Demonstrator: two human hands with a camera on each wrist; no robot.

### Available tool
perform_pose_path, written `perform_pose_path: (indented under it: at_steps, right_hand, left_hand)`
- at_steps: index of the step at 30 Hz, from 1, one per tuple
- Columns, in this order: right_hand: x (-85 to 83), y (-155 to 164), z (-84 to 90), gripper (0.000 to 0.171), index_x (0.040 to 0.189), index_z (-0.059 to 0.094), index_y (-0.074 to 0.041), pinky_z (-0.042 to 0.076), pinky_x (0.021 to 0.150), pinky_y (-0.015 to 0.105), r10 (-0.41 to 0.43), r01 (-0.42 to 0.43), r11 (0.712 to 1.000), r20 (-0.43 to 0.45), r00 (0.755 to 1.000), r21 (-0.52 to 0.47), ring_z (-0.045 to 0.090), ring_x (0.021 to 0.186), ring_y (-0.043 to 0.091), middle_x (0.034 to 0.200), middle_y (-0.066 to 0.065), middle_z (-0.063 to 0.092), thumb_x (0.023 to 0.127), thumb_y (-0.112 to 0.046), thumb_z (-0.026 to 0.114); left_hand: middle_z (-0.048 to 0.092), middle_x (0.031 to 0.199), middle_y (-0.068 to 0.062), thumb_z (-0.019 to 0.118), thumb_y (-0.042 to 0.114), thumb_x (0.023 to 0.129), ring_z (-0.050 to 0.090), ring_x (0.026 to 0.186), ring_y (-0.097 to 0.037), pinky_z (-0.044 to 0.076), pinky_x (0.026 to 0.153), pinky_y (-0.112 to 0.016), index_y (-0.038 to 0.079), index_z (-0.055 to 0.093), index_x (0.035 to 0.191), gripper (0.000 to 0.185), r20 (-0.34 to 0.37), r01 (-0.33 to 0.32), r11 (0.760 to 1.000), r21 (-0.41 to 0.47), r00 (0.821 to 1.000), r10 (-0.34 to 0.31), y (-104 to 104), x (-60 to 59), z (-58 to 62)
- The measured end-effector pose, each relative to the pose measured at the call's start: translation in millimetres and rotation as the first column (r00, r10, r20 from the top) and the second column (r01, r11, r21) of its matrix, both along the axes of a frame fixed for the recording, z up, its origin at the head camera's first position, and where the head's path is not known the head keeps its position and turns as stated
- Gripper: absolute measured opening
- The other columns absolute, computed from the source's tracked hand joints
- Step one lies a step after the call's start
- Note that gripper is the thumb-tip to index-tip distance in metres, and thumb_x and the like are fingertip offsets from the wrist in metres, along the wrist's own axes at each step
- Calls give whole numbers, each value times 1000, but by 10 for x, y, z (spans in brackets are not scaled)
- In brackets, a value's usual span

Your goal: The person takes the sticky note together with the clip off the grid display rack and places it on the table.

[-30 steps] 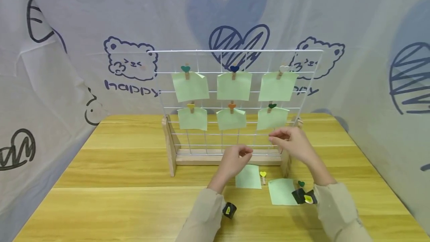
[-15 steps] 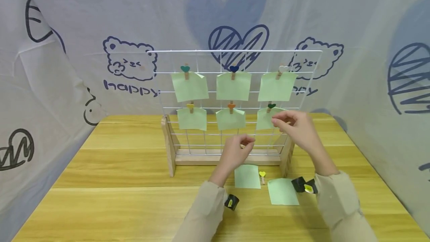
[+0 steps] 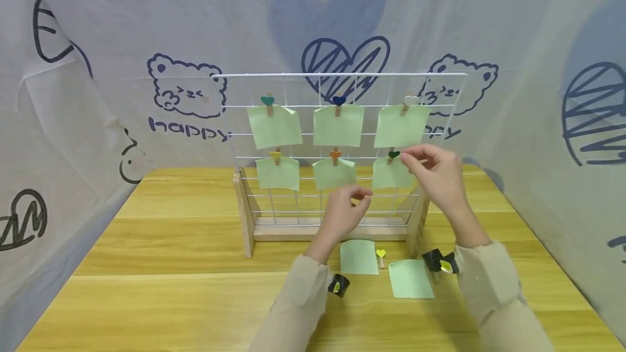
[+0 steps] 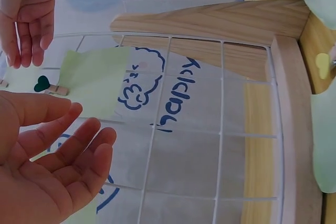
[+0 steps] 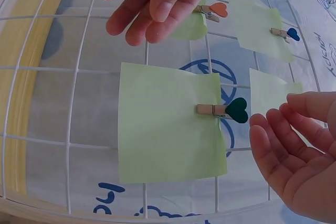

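A white wire grid [image 3: 288,74] stands in a wooden base [image 3: 293,233], with two rows of pale green paper squares pegged to it. My right hand [image 3: 440,178], fingers loosely bent and holding nothing, hovers beside the mini clothespin with a dark green heart [image 5: 236,110]. That clothespin grips the top edge of the lower right paper square [image 5: 170,129]. Lower and further left, my left hand [image 3: 342,213] is in front of the grid's bottom part. Its fingers are relaxed, with nothing between them in the left wrist view.
Two more green squares, the left one [image 3: 359,258] and the right one [image 3: 412,280], lie on the wooden table [image 3: 171,297]. A yellow heart clothespin [image 3: 381,256] lies between them. Black wrist cameras [image 3: 337,286] are on both wrists. A printed cloth [image 3: 73,113] hangs behind.
Both hands have risen. My right hand went up from below the lower right paper to beside its clothespin; my left hand moved up slightly. The wrist camera now covers the table's green heart clothespin.
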State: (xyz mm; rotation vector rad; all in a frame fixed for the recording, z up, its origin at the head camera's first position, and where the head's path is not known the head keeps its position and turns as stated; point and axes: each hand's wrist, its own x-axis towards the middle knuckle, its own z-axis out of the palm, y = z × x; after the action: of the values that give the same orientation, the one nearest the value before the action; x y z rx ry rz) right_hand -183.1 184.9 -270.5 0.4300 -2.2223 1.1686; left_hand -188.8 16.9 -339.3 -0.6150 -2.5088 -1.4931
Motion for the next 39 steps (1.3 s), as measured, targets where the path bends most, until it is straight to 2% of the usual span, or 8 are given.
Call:
perform_pose_path:
  at_steps: [4,9,12,17,23,27,33,39]
  right_hand:
    - [-13,-15,42,12,87,64,6,44,56,11,-3,4,1000,-31,1000,25,54,65,6,82,15,64,84,-5,61]
    - [-41,-30,98,12,89,64,6,43,57,11,-4,6,998,-36,999,56,53,67,3,84,14,64,83,-5,61]
    - [-51,-32,122,12,89,64,6,43,58,10,-5,7,998,-29,1000,67,54,68,7,85,15,64,83,-4,61]
    - [-58,-31,144,13,89,65,7,43,57,9,9,-6,996,-33,999,94,57,68,20,84,18,65,83,-4,61]
    - [-61,-28,154,13,89,65,7,42,57,7,20,-16,994,-30,999,110,59,69,25,84,19,65,84,-4,61]
    - [-74,-23,155,14,91,65,8,41,57,7,13,-12,992,-7,1000,125,59,71,26,86,19,65,84,-4,60]
    - [-86,-16,145,19,96,65,6,41,59,8,1,-11,989,68,998,144,59,77,25,92,18,64,85,-9,60]
    - [-103,-34,144,20,97,65,5,42,60,8,3,-17,985,82,997,169,60,79,26,93,18,64,86,-10,60]
  left_hand:
    - [63,94,-6,55,7,86,57,83,-15,46,61,-18,3,66,95,15,-3,-9,1000,6,1000,9,12,-9,52]
    - [64,97,-6,55,6,86,57,84,-14,46,61,-17,2,66,96,15,-42,-23,1000,7,999,23,27,-27,103]
    - [63,99,-7,55,6,86,57,87,-15,46,63,-17,2,66,97,16,-59,-30,999,21,998,31,39,-38,131]
    - [60,105,-8,55,8,86,55,94,-18,47,67,-18,2,63,103,19,-44,-49,998,46,998,51,66,-50,164]
    - [57,106,-10,56,7,86,55,98,-21,47,70,-20,1,61,104,20,-45,-56,995,82,997,60,98,-63,184]
    - [58,105,-11,57,6,85,55,97,-22,47,70,-19,-1,60,104,20,-62,-50,994,99,996,56,108,-64,205]
    - [57,108,-13,57,4,85,53,100,-23,47,74,-20,-2,58,106,23,-43,-37,989,143,998,43,133,-50,223]
    - [58,110,-13,56,3,85,54,103,-23,47,76,-21,-3,57,108,24,-25,-11,979,203,1000,17,159,-75,192]
